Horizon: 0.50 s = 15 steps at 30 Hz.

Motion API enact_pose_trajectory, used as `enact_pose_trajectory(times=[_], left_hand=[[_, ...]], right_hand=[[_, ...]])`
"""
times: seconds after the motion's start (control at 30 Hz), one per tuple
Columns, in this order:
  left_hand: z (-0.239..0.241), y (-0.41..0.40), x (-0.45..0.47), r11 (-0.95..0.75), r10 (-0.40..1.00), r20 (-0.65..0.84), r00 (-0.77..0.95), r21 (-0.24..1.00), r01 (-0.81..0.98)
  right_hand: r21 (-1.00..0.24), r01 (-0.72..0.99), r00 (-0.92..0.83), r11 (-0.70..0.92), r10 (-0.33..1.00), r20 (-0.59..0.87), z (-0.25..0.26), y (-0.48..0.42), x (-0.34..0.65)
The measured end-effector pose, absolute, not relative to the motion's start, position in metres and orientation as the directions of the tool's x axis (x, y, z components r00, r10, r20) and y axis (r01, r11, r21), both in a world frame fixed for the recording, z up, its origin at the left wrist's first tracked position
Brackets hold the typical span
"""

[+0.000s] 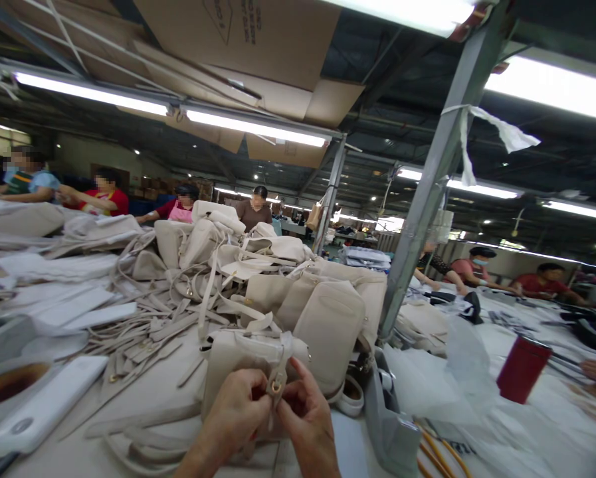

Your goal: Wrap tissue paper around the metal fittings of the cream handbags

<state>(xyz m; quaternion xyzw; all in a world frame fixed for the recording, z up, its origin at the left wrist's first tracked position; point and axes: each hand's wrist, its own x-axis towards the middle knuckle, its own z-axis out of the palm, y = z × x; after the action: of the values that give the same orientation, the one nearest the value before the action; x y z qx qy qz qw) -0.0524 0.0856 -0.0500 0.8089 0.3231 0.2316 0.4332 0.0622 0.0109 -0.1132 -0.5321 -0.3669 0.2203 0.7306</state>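
A beige handbag (228,352) stands upright on the table in front of me. On its front hangs a short strap (279,365) with a gold-coloured metal fitting (276,386). My left hand (238,405) pinches the strap's left edge near the fitting. From the other side, the fingers of my right hand (310,415) close on the same strap, with the index finger pointing up along it. My fingers hide the strap's lower end. Loose beige straps (148,441) lie beside my left wrist.
A heap of beige bags (327,325) rises behind the handbag. Loose straps (138,338) spread leftward, near a white power bank-like device (48,405). Right of me are a grey tape dispenser (387,418), a metal post (422,192), clear plastic (422,385) and a red box-shaped object (523,368). Several people work beyond.
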Motion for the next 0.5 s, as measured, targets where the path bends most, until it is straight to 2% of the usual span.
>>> enact_pose_trajectory(times=[0.13,0.3,0.4,0.5], left_hand=[[-0.052,0.078,-0.049,-0.55,0.766,0.197,0.612,0.695,0.464],[-0.06,0.061,-0.04,-0.609,0.787,0.301,0.539,0.524,0.596],[-0.066,0.058,-0.036,-0.643,0.76,0.347,0.55,0.527,0.556],[-0.07,0.061,-0.038,-0.648,0.729,0.347,0.59,0.628,0.432]], right_hand=[[-0.925,0.022,0.664,0.379,0.686,0.296,-0.113,0.017,0.057],[-0.903,-0.124,0.707,0.411,0.676,0.21,-0.111,0.02,0.058],[-0.883,-0.219,0.685,0.416,0.709,0.165,-0.108,0.015,0.064],[-0.89,-0.245,0.648,0.385,0.748,0.145,-0.104,0.008,0.068]])
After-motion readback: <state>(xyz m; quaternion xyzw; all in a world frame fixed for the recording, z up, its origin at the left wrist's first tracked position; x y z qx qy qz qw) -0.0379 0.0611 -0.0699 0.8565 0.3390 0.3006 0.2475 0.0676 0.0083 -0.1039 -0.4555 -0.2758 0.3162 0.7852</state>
